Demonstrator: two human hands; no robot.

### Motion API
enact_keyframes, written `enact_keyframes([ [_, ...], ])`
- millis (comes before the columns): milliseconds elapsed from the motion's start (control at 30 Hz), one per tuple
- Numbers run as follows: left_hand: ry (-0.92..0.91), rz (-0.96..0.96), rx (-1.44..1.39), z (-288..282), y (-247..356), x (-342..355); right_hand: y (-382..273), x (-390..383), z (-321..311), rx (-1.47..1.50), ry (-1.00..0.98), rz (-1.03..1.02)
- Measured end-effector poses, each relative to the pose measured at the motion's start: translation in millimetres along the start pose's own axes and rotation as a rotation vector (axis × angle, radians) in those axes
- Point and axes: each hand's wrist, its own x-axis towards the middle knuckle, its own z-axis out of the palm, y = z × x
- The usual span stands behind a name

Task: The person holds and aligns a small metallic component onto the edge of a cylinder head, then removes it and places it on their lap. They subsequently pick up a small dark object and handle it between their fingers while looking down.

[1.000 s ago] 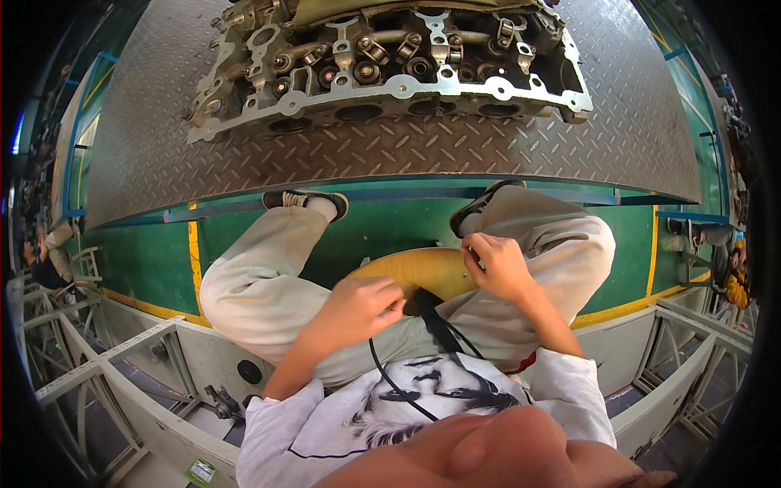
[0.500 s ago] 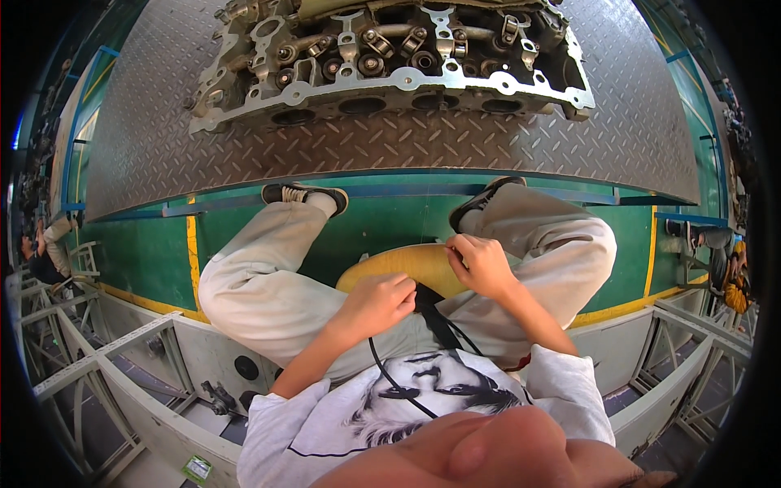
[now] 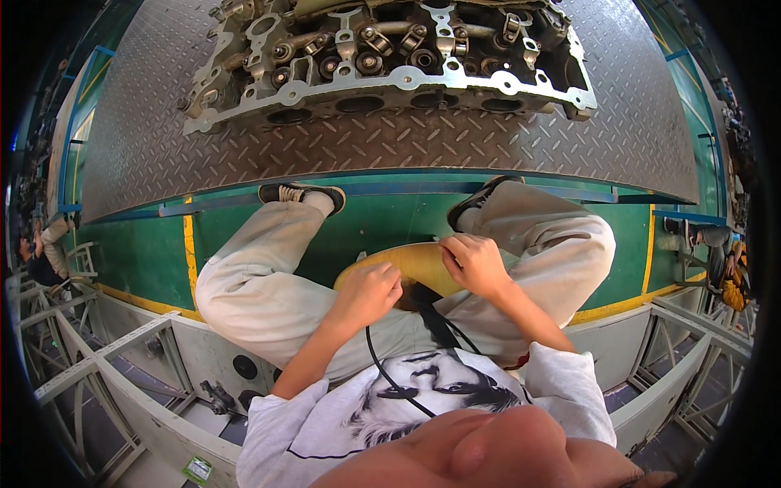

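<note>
One broad checker-plate steel platform (image 3: 488, 154) fills the upper part of the view, and on it lies a large grey engine cylinder head (image 3: 390, 61), its ports and valve gear facing up. Below the platform runs a green floor (image 3: 382, 220) with yellow lines, and beneath that a pale metal frame (image 3: 146, 358). The person sits with knees spread in light trousers (image 3: 252, 293), dark shoes (image 3: 303, 195) set at the platform's edge, wearing a white printed shirt (image 3: 423, 398) with a black cord (image 3: 382, 370) hanging down it. Between the thighs sits a yellow rounded seat (image 3: 407, 264) — the smallest large thing here. The left hand (image 3: 370, 291) is curled shut on the seat's near left rim; the right hand (image 3: 473, 262) — fingers bent — presses on its right edge, touching it.
</note>
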Motion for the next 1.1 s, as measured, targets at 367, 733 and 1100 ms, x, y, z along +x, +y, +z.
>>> enact_keyframes([
  [367,0.089,-0.039,-0.07,6,-4,1,1,0,2,0.022,-0.016,-0.058],
  [733,0.17,-0.147,-0.132,11,-10,0,-1,-1,2,0.063,-0.048,-0.029],
  [1100,0.3,-0.301,-0.535,24,10,2,-1,-4,8,0.054,-0.113,0.001],
])
